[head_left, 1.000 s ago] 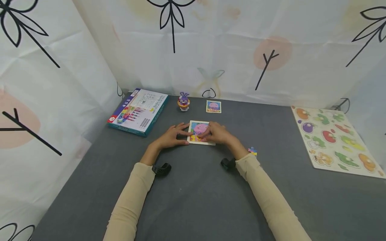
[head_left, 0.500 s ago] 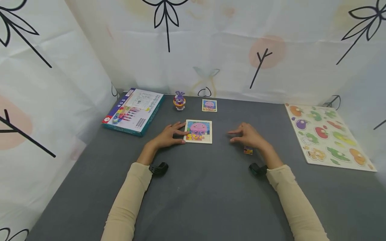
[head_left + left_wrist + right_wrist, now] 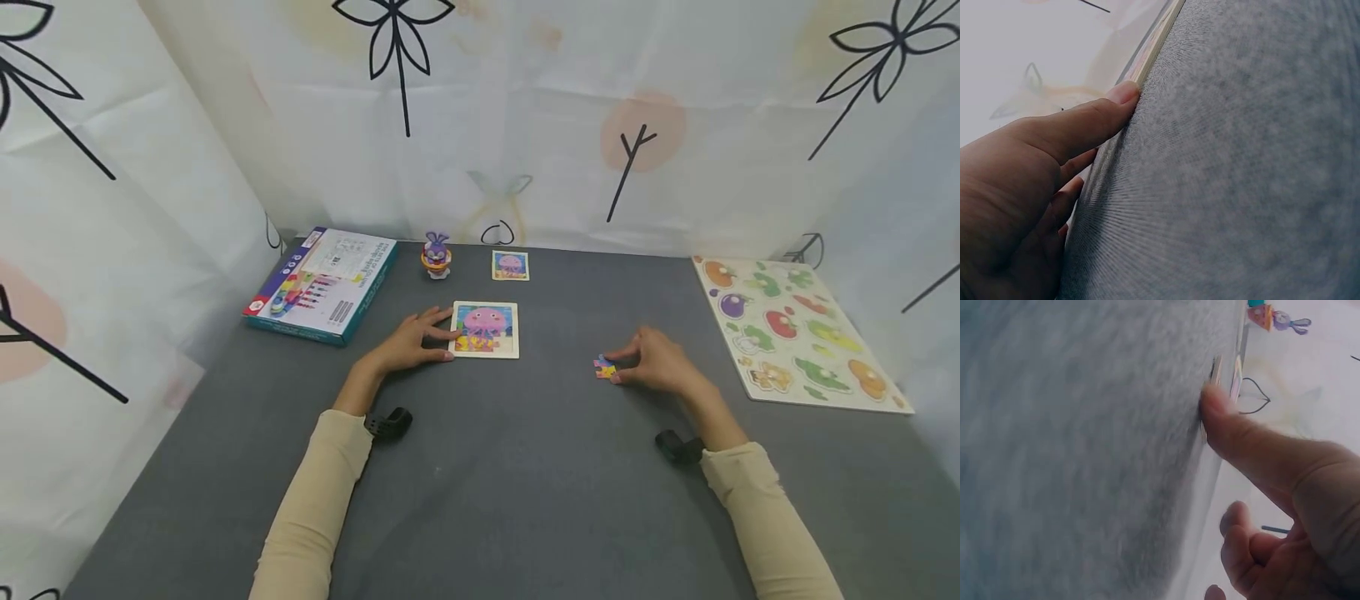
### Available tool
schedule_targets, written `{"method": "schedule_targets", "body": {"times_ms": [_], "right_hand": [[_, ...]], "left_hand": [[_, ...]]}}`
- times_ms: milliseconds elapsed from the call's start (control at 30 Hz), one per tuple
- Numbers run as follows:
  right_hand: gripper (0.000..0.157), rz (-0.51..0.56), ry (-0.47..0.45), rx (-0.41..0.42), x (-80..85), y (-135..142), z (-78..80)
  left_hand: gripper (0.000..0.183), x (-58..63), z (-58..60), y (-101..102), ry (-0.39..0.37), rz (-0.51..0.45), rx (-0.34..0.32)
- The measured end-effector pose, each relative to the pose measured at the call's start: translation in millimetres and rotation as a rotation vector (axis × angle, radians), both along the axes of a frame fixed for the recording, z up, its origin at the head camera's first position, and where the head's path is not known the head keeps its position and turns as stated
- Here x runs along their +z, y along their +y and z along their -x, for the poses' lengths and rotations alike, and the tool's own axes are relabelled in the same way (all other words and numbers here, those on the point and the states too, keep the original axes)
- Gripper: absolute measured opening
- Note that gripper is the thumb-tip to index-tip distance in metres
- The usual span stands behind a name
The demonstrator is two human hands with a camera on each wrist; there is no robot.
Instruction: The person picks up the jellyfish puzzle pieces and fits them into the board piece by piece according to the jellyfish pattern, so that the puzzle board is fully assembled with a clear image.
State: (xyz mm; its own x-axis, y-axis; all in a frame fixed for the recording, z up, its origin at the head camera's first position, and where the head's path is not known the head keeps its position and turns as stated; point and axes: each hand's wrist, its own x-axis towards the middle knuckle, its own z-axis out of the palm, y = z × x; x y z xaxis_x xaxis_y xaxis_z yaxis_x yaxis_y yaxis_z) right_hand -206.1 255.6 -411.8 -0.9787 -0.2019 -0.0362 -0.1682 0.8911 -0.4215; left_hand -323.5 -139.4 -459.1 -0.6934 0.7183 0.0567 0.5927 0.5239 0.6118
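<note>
A framed jigsaw puzzle (image 3: 487, 327) showing a pink cartoon figure lies flat on the grey table. My left hand (image 3: 411, 343) rests at its left side, with the thumb against the lower left corner and the index fingertip over the edge. In the left wrist view, the left thumb (image 3: 1088, 125) touches the puzzle's pale rim (image 3: 1159, 47). Right of the puzzle, my right hand (image 3: 656, 360) pinches a small colourful puzzle piece (image 3: 603, 367) between thumb and index finger, at the table surface. The right wrist view shows the right thumb (image 3: 1241, 434) covering part of the piece's thin edge (image 3: 1216, 367).
A boxed set (image 3: 322, 283) lies at the back left, beside a purple rabbit figurine (image 3: 436, 256). Behind the puzzle lies a small picture card (image 3: 510, 266) with a similar pink figure. At the right is a vegetable picture board (image 3: 798, 333). Patterned white cloth hangs behind.
My right hand has left the puzzle, moved right and taken hold of the loose piece. My left hand stays at the puzzle's left edge. The head view has shifted slightly.
</note>
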Motion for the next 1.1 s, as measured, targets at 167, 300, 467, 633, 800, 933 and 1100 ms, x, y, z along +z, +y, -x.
{"method": "schedule_targets", "body": {"times_ms": [167,300,467,633,800,933,1100], "right_hand": [[0.031,0.064,0.026,0.016,-4.5,1.8,8.2],[0.029,0.074,0.08,0.067,-8.7,-4.1,19.2],[0.031,0.11,0.111,0.057,-6.9,-44.5,37.6],[0.031,0.172,0.109,0.068,-2.6,-96.0,52.1],[0.031,0.184,0.082,0.113,-7.2,-118.1,60.6],[0.031,0.206,0.063,0.115,-9.0,-121.6,62.3],[0.03,0.182,0.097,0.15,-8.1,-122.2,62.7]], "left_hand": [[0.049,0.5,0.0,0.9,-0.016,-0.017,0.001],[0.048,1.7,0.8,0.7,-0.014,-0.012,0.002],[0.048,2.8,-0.9,1.0,-0.012,-0.008,0.007],[0.048,2.8,-4.8,3.8,-0.018,-0.014,0.003],[0.048,3.2,-6.4,7.5,-0.015,-0.017,0.005],[0.048,4.4,-6.7,8.3,-0.012,-0.013,0.004],[0.048,5.0,-6.4,8.2,-0.006,-0.008,0.002]]}}
